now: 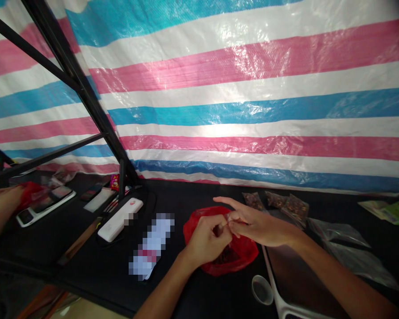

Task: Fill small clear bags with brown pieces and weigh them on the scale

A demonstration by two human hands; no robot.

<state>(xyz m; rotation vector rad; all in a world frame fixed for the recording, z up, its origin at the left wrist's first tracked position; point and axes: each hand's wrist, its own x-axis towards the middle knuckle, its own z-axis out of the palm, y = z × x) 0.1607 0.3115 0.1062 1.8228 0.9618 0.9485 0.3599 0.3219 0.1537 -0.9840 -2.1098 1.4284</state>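
Pinching the top edge of a red plastic bag [242,253], both hands stay close together above the black bench [199,294]. The left hand [206,239] has a closed grip on the thin plastic. The right hand [257,223] holds it too, with a tight grip, and one finger points away. Small clear bags [294,209] lie just behind.

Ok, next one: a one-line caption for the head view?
Left hand and right hand pinch at a red plastic bag on a black table, small packets behind.
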